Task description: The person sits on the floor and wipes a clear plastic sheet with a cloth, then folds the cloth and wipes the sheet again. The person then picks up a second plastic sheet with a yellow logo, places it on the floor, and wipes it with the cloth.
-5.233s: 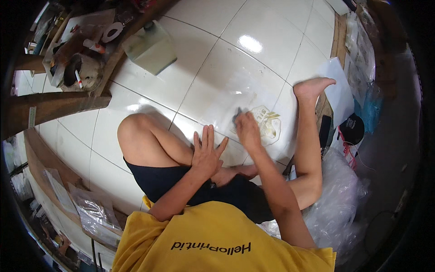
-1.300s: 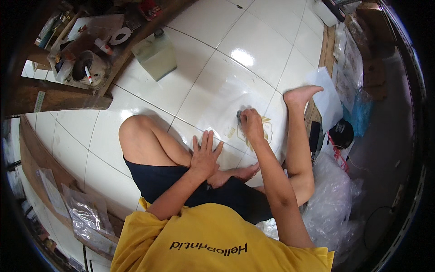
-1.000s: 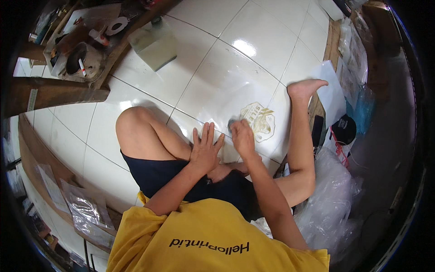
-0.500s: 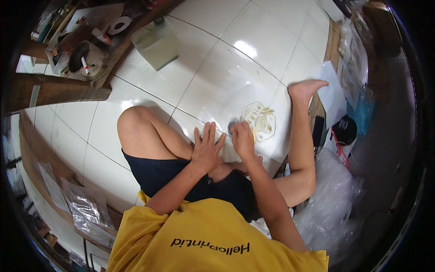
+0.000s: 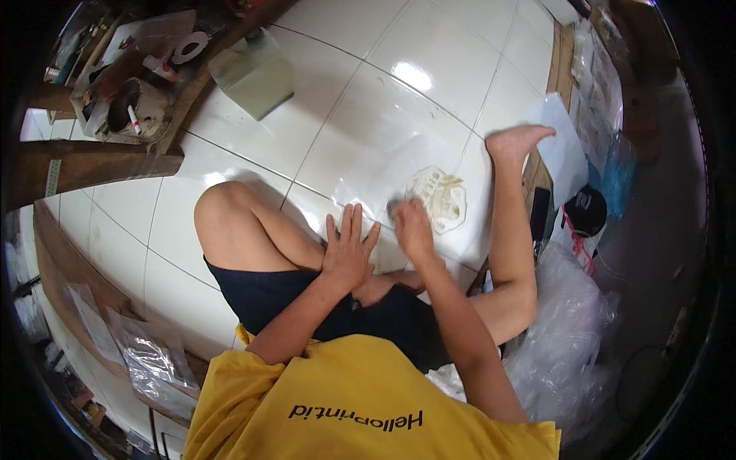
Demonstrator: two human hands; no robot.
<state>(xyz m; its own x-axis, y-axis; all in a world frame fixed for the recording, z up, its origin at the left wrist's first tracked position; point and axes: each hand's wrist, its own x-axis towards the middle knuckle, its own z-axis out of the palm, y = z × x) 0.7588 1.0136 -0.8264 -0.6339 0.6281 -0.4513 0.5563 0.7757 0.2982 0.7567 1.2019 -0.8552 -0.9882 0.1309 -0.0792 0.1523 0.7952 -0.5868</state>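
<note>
On the floor, right hand (image 5: 412,228) fisted around a pad rubs the flat sheet (image 5: 383,172).

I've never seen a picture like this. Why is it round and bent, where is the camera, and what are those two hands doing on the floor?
The camera sits on the person's head and looks down, and its very wide lens bends straight tile lines near the rim. No machine here: just two bare hands. The person sits on a white tiled floor. The left hand lies flat, fingers spread, on a clear plastic sheet spread over the tiles. The right hand grips a small dark thing, too blurred to name, beside a pale yellowish cut-out shape on the sheet. A black cap and crumpled plastic wrap lie to the right.
</note>
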